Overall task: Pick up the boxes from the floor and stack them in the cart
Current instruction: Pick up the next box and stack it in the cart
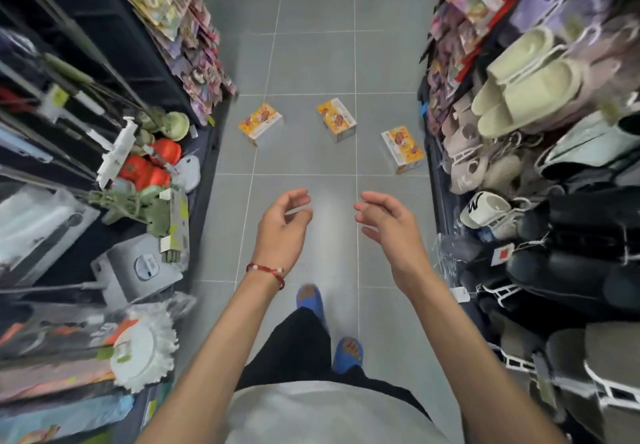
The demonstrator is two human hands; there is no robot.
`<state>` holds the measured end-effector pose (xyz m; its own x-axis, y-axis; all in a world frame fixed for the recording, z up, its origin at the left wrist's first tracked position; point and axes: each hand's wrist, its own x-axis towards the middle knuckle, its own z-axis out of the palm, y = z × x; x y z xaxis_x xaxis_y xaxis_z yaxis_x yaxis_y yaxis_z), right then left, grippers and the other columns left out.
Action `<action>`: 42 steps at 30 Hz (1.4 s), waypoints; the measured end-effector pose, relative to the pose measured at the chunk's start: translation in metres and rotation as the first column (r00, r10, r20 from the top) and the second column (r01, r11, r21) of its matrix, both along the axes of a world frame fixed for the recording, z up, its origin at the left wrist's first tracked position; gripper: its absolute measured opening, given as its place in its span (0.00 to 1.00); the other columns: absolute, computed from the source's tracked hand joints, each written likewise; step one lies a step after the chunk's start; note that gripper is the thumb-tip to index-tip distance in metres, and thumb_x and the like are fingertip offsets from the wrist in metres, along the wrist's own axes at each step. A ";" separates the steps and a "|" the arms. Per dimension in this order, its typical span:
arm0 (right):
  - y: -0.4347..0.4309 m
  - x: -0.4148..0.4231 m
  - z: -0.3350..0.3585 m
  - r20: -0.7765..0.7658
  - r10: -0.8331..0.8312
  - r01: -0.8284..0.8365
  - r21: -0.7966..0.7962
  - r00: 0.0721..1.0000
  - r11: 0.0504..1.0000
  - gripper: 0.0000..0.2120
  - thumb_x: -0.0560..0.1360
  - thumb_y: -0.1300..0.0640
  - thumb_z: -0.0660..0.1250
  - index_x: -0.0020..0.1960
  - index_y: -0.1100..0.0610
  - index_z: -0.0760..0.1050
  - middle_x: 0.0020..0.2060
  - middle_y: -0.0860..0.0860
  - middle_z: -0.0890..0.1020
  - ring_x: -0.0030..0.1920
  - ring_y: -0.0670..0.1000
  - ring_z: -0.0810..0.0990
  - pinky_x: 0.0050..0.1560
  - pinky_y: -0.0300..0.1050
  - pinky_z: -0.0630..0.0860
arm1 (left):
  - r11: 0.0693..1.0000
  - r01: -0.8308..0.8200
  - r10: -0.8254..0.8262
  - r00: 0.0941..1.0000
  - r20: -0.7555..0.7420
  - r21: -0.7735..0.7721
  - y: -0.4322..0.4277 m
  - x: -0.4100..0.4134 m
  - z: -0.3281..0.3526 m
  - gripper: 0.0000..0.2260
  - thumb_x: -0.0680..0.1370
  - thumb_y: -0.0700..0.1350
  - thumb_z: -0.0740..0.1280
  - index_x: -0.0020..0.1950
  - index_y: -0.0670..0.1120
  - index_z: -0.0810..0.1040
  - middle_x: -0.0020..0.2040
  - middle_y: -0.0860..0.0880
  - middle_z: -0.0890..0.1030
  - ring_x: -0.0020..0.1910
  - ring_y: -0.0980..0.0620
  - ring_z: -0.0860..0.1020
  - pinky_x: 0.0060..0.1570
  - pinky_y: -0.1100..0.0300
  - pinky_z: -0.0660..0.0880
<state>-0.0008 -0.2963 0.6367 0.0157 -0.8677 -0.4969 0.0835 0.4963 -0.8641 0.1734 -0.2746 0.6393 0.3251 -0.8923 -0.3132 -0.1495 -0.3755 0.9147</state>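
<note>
Both hands out front, apart, holding nothing. L hand point(282, 227) has loosely curled fingers and a red bracelet point(266, 272) on the wrist; R hand point(388, 223) fingers relaxed, slightly bent. 3 yellow boxes on grey tile floor point(311, 45) ahead, well apart from the hands: left box point(260, 125), middle box point(336, 120), right box point(402, 149) just beside the slipper rack point(519, 97). Blue sandals point(347, 353) on feet. Shelf w/ cleaning gear point(138, 270) on the left.
</note>
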 end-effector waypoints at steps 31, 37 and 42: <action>-0.648 0.038 -0.090 -0.162 0.137 -0.095 0.245 0.977 0.965 0.10 0.79 0.59 0.69 0.60 0.53 0.81 0.50 0.52 0.85 0.51 0.51 0.83 0.61 0.51 0.79 | 0.946 -0.101 0.137 0.986 -0.097 0.309 -0.643 0.056 -0.086 0.08 0.82 0.43 0.64 0.58 0.52 0.79 0.57 0.49 0.82 0.57 0.48 0.81 0.62 0.52 0.75; -0.743 0.050 -0.110 -0.225 0.221 -0.164 0.249 0.949 0.955 0.09 0.80 0.61 0.69 0.60 0.55 0.81 0.49 0.53 0.85 0.47 0.48 0.84 0.40 0.34 0.79 | 0.904 -0.182 0.277 0.938 -0.206 0.386 -0.718 0.065 -0.112 0.09 0.82 0.43 0.64 0.59 0.52 0.81 0.53 0.51 0.81 0.50 0.52 0.80 0.51 0.60 0.74; -0.796 0.077 -0.144 -0.273 0.323 -0.231 0.321 0.906 0.918 0.09 0.81 0.63 0.67 0.60 0.57 0.79 0.48 0.55 0.83 0.43 0.49 0.81 0.33 0.30 0.76 | 0.847 -0.270 0.410 0.880 -0.240 0.458 -0.766 0.101 -0.155 0.10 0.80 0.38 0.65 0.51 0.53 0.82 0.53 0.47 0.80 0.49 0.46 0.79 0.53 0.56 0.74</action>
<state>0.0762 -1.0920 0.4923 0.0386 -0.6788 -0.7333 -0.3454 0.6796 -0.6472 0.2740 -1.0407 0.4841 0.4043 -0.5169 -0.7546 0.3276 -0.6884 0.6471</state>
